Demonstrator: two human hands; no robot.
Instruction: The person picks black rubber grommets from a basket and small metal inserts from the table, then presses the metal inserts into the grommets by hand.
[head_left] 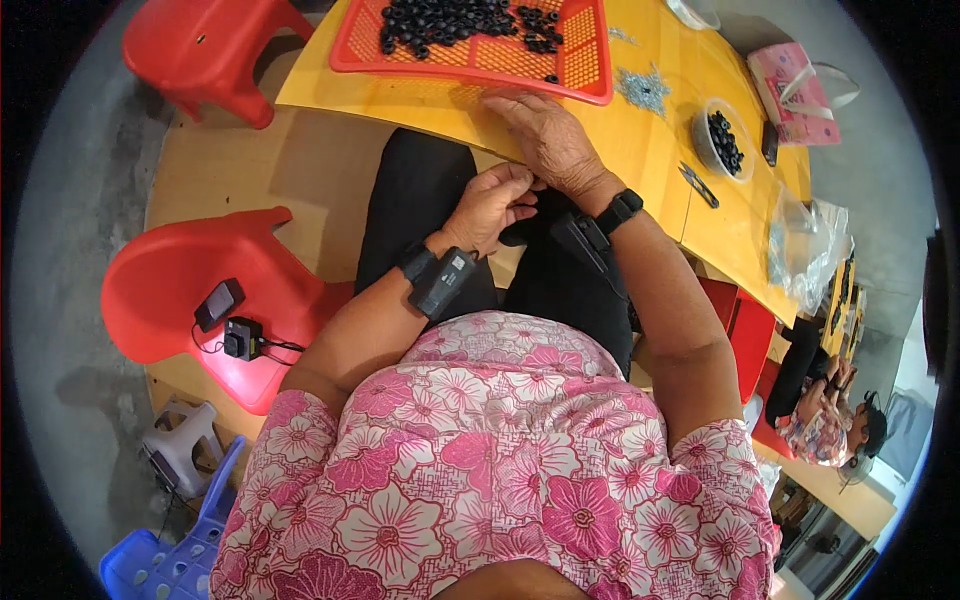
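Pink flowery shirt (500, 450) is closest. L hand (490, 205) has bunched fingers; R hand (548, 140) bends by tabletop (650, 150) edge. Can't tell what either pinches. Black bits (440, 25) sit in red basket (440, 74). Prob. best: hands close, w/ light grip.

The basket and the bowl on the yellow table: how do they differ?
The basket is red; the bowl is pale. The basket is straight-sided with a mesh-like floor, while the bowl is round. The basket is much larger than the bowl. Both sit on the yellow table and hold small black pieces.
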